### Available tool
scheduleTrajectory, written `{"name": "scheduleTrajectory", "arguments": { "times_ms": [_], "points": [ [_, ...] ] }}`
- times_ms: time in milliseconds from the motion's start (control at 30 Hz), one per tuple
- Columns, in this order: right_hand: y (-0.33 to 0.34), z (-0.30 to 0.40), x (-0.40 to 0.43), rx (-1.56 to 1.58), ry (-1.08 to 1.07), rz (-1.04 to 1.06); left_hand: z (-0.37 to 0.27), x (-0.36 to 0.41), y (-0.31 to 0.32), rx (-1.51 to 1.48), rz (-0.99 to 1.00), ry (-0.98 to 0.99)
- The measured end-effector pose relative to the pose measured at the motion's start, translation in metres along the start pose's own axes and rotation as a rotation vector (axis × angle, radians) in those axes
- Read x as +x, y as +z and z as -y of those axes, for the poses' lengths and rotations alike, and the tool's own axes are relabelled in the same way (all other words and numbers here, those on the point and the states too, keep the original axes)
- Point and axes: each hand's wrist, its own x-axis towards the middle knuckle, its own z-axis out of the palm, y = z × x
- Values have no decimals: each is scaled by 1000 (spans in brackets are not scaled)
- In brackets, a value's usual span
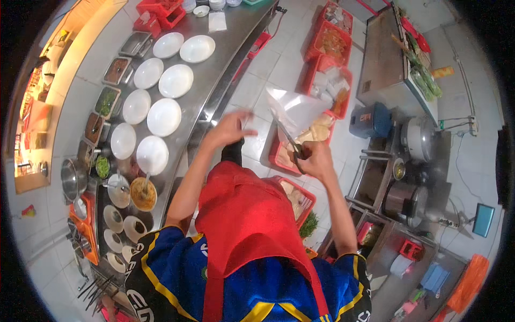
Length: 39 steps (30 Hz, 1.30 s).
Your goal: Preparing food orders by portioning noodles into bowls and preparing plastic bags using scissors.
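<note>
My right hand (pixel 318 159) grips scissors (pixel 290 140) by the dark handles, with the blades pointing up and to the left. A clear plastic piece (pixel 299 114), probably a bag, is at the blades; whether they touch it I cannot tell. Behind it lies a red crate (pixel 277 149) with pale, flat items (pixel 318 131) inside. My left hand (pixel 231 128) is raised in front of the red apron (pixel 241 205), slightly blurred, its fingers apart and holding nothing.
On the left, a steel counter (pixel 189 94) bears several white bowls (pixel 164 116), ingredient pans (pixel 108 100) and a bowl of brown paste (pixel 143 194). Red crates (pixel 307 54) line the tiled floor (pixel 261 76). At right stand a blue container (pixel 371 119) and large pots (pixel 404 203).
</note>
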Motion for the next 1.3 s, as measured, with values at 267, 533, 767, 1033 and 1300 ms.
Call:
{"name": "scheduleTrajectory", "arguments": {
  "times_ms": [267,533,767,1033,1300],
  "points": [
    [-99,38,166,-233,-204,169,-51,183,-126,-473,116,802],
    [-139,64,297,-284,-225,199,-28,265,-213,-546,243,528],
    [-166,97,382,-437,-420,241,-67,290,-273,-255,194,666],
    [-201,131,480,-575,-621,327,-68,309,-327,-648,292,470],
    [-217,130,600,-483,-735,343,-65,347,-366,-517,-290,872]
  ]
}}
